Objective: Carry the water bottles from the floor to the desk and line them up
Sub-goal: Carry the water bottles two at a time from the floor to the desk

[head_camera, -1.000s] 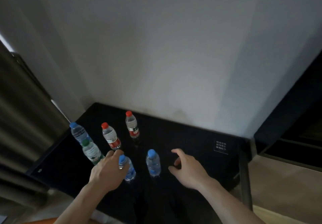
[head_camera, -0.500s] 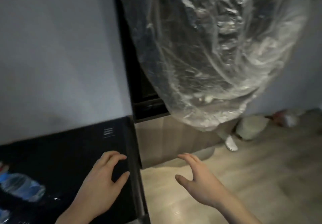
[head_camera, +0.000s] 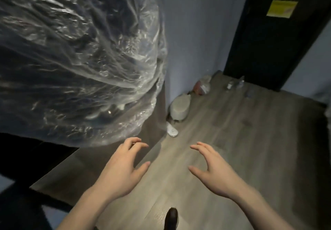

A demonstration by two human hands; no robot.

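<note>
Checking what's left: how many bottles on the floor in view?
3, blurry: two close together by the dark door, one nearer and to their right. More may be out of view.

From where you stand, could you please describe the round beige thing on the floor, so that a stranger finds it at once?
Look at the wood floor and follow the blue-grey wall down to its foot, just right of the big plastic-wrapped bundle. There stands the low round beige container. A white slipper lies in front of it, flatter and brighter.
</note>
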